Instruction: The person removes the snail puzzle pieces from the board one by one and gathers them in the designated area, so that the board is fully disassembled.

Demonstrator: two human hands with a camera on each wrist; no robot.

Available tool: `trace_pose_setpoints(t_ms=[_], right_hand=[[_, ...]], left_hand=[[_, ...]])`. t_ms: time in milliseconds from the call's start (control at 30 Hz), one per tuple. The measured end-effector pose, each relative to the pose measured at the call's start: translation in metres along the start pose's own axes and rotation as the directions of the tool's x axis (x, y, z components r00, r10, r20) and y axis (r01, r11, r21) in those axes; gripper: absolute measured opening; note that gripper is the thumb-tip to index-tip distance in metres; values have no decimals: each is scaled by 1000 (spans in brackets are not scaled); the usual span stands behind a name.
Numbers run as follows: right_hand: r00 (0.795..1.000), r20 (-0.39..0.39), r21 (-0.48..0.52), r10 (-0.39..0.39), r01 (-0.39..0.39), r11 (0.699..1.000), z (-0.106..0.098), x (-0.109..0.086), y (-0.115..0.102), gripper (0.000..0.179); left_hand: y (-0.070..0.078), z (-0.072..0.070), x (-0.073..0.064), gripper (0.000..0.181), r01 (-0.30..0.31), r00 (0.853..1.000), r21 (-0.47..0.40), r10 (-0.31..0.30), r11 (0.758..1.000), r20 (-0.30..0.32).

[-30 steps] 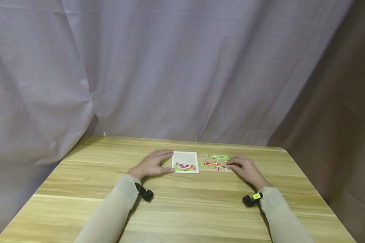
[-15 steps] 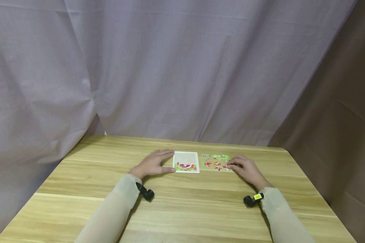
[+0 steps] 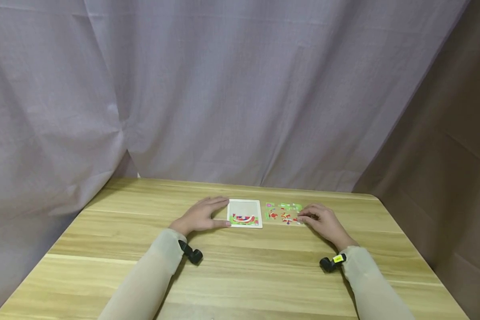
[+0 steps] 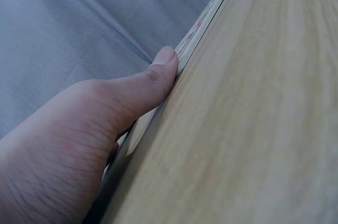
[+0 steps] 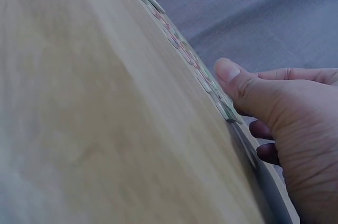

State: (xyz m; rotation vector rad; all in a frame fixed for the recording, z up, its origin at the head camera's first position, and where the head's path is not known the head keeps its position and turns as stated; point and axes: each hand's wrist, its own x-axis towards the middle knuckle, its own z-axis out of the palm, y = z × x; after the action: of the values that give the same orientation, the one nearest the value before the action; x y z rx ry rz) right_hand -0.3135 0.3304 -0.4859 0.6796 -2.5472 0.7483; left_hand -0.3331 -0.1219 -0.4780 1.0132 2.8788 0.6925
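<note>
A white-framed puzzle tray point(image 3: 245, 200) lies flat on the table, with several green, red and white pieces point(image 3: 244, 220) along its near side. My left hand point(image 3: 200, 215) rests at the tray's left edge, fingers at the far corner and thumb at the near corner. In the left wrist view the thumb point(image 4: 153, 78) presses against the tray's rim. Right of the tray lie several loose puzzle pieces point(image 3: 284, 215). My right hand point(image 3: 322, 221) is at their right side, thumb and fingers bent close together over the end pieces. Whether a piece is between the fingertips is hidden.
The wooden table point(image 3: 256, 275) reaches back to a grey curtain point(image 3: 224, 98). Another, darker curtain point(image 3: 456, 155) hangs at the right. Black wrist cameras sit on both sleeves, the left camera point(image 3: 192, 254) and the right camera point(image 3: 331, 263).
The whole view has shifted slightly since one second ago. Both hands keep nearly the same places; the right fingertips shift only slightly over the loose pieces.
</note>
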Motion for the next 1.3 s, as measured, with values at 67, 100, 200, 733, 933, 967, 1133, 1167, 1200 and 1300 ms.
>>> trace_pose_setpoints(t_ms=[67, 100, 200, 733, 933, 967, 1133, 1167, 1200, 1300], right_hand=[[1000, -6, 1, -9, 9, 1000, 1, 1, 0, 9], [1000, -8, 2, -13, 13, 1000, 1, 1, -1, 9], [1000, -5, 9, -7, 7, 1000, 1, 1, -1, 9], [996, 45, 164, -75, 66, 984, 36, 48, -69, 6], [979, 158, 193, -131, 99, 976, 73, 80, -125, 15], [977, 167, 187, -131, 99, 977, 80, 82, -131, 17], [977, 195, 131, -88, 63, 989, 105, 83, -146, 29], [978, 186, 128, -90, 67, 990, 110, 82, -143, 32], [978, 188, 123, -90, 67, 990, 113, 80, -141, 36], [978, 180, 131, -102, 79, 988, 123, 76, -130, 44]], left_hand=[[-1, 0, -1, 92, 4, 1000, 1, -4, 1000, 1], [-1, 0, -1, 92, 5, 1000, 4, -5, 1000, 1], [-1, 0, 0, 93, 5, 1000, 5, -5, 1000, 3], [0, -3, -2, 93, 2, 1000, 4, -3, 1000, 14], [-4, -4, 0, 93, -5, 1000, 9, 5, 1000, -5], [-5, -3, 0, 92, -6, 1000, 7, 6, 1000, -7], [-4, 1, 0, 94, -9, 1000, -3, 9, 1000, 7], [-3, 2, 1, 95, -10, 1000, -4, 10, 1000, 11], [-3, 2, 1, 95, -10, 1000, -3, 10, 1000, 13], [-2, 2, 1, 94, -11, 1000, -12, 11, 1000, 15]])
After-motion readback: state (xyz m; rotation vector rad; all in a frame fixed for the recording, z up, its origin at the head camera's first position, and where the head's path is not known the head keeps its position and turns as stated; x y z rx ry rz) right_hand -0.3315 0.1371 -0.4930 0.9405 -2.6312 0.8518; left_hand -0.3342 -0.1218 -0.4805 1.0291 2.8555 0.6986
